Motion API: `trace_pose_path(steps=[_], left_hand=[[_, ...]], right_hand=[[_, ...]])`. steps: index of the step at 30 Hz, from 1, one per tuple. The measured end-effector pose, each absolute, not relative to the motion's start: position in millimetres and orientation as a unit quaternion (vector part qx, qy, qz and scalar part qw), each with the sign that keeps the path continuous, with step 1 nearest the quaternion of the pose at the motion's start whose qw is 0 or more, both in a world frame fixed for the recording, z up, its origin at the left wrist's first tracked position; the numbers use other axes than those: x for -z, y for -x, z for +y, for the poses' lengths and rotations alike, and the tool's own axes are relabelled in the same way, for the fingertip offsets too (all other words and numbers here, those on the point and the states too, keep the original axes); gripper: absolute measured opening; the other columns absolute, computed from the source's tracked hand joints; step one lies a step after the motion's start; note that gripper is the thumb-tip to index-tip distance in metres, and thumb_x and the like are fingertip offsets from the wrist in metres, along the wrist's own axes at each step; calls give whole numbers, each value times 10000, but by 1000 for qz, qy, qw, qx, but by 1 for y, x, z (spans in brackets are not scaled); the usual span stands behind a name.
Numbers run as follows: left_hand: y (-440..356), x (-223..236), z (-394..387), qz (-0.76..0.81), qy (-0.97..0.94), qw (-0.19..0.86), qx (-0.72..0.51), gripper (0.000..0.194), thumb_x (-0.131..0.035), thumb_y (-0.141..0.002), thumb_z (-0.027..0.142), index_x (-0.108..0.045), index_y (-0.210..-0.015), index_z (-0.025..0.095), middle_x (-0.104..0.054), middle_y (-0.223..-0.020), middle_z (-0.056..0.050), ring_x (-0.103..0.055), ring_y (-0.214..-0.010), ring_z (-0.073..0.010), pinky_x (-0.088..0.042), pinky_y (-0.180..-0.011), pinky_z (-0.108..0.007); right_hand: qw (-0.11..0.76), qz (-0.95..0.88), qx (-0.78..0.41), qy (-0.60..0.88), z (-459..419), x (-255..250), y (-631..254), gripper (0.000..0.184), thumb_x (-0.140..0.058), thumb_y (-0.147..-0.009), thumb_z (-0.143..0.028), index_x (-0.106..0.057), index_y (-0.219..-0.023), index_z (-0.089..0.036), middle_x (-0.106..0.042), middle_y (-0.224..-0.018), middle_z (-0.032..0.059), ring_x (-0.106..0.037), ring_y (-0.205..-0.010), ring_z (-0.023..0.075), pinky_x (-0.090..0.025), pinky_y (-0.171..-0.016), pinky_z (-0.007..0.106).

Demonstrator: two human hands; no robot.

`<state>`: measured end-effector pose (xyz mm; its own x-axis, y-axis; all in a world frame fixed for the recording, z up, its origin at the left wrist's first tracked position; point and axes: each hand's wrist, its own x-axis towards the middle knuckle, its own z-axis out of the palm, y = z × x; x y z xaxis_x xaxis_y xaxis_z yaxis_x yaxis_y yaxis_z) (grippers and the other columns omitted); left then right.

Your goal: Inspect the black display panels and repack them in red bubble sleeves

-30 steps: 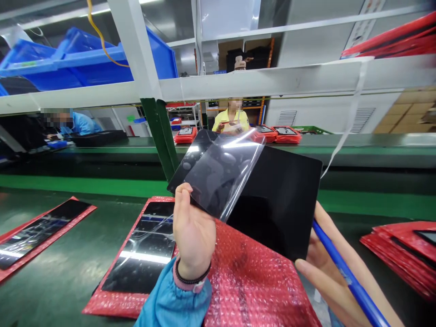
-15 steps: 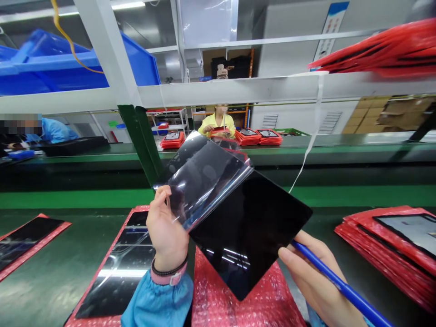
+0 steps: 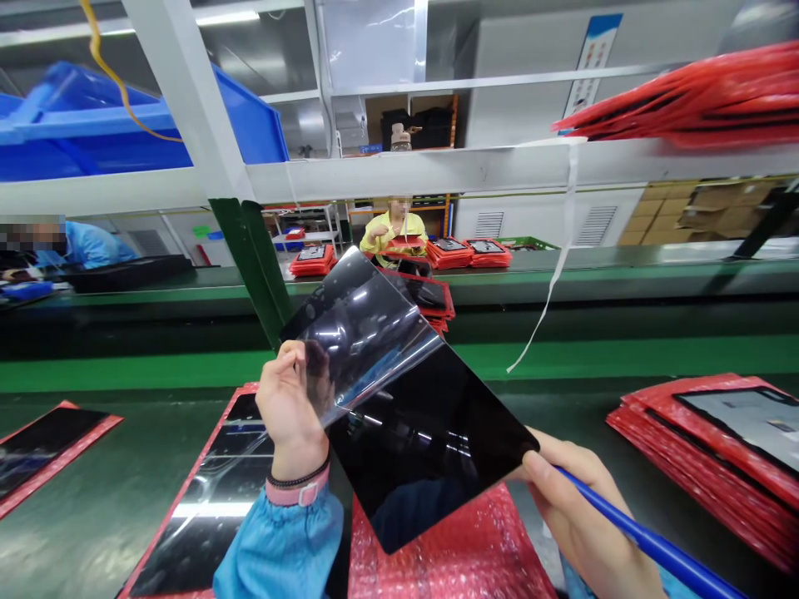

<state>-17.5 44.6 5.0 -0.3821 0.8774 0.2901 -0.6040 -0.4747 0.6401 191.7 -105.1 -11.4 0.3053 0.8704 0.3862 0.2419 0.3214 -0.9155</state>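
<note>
A glossy black screen panel (image 3: 430, 441) is held tilted in front of me. My left hand (image 3: 290, 408) pinches a clear protective film (image 3: 362, 333) that is folded back over the panel's upper left part. The lower right corner of the panel is gripped between the thumb and fingers of my right hand (image 3: 580, 491). A blue pen-like stick (image 3: 649, 541) also rests in that hand, its tip hidden. Below lies a red bubble-wrap bag (image 3: 449, 549). Left of it, another film-covered black panel (image 3: 212, 491) lies on red wrap.
Red-wrapped panels (image 3: 717, 457) are stacked on the right. At far left another panel (image 3: 50, 445) lies on red wrap. A white rail (image 3: 399, 175) crosses above, with a strap (image 3: 555, 283) hanging from it. Across the line sits a person in yellow (image 3: 393, 233); another in blue (image 3: 100, 243) is left.
The panel has shifted left and turned a little, and its film is folded back slightly further left. Both hands still hold on. The whole view has swung slightly.
</note>
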Motion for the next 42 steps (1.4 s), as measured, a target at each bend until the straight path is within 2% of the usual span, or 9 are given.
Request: trace_pose_path(steps=[6,14,19,24,32,34,37,39,42], left_hand=[[19,-6,48,243,-322,436,-804,122,-599,-599,208,-509,-525,171,-463,-635,26,-479,-657,-105,-424,-631,-202],[8,-10,30,253,-382,533,-712,142,-611,-619,230,-516,-532,169,-440,-617,17,-449,-629,-116,-390,-592,-204],[-3,-6,12,207,-451,580,-647,260,-496,-788,316,-609,-610,164,-615,-757,-53,-550,-760,-179,-425,-710,-259],[-9,-2,1,184,-499,543,-650,327,-472,-816,341,-692,-650,165,-689,-811,-75,-610,-840,-223,-431,-792,-287],[-9,2,-3,185,-493,502,-686,286,-543,-754,356,-726,-641,168,-731,-853,-77,-647,-819,-231,-464,-752,-286],[-10,2,-3,185,-495,501,-686,288,-551,-747,365,-730,-639,167,-735,-853,-81,-652,-801,-234,-471,-736,-293],[-11,2,-2,190,-494,478,-701,276,-562,-734,353,-729,-618,167,-738,-816,-79,-651,-750,-226,-482,-705,-297],[-12,4,0,189,-502,445,-717,264,-566,-725,334,-723,-591,169,-737,-788,-73,-652,-732,-219,-488,-695,-294],[-12,11,4,169,-523,394,-737,250,-567,-733,311,-727,-592,181,-722,-697,-55,-661,-702,-211,-493,-659,-282]], right_hand=[[629,-456,-294,557,-107,22,-193,408,-606,-780,-576,-768,-887,-218,-753,-829,71,-697,-850,323,-565,-780,414],[589,-393,-357,609,-106,15,-194,515,-702,-611,-681,-752,-874,-240,-717,-1055,101,-607,-1109,351,-452,-996,483],[614,-426,-332,575,-104,13,-196,443,-670,-739,-575,-708,-1065,-278,-669,-1214,61,-535,-1230,315,-437,-1033,437],[544,-600,-317,493,-100,4,-200,487,-661,-813,-401,-585,-1275,-268,-624,-1296,48,-469,-1297,309,-496,-989,353],[533,-631,-198,528,-102,10,-199,648,-718,-775,-308,-433,-1355,-269,-627,-1290,57,-582,-1185,279,-547,-927,328],[537,-656,-136,513,-102,13,-198,756,-713,-789,-289,-311,-1430,-306,-539,-1393,59,-525,-1244,274,-511,-976,355],[565,-673,-45,475,-101,19,-197,903,-692,-814,-255,-112,-1503,-316,-259,-1561,68,-363,-1358,262,-420,-1051,384],[570,-687,12,451,-99,23,-197,929,-680,-823,-209,-66,-1510,-327,-131,-1590,50,-263,-1398,268,-371,-1081,422],[528,-728,80,430,-99,21,-198,965,-715,-780,-152,-111,-1503,-358,-243,-1559,52,-194,-1401,309,-326,-1090,528]])
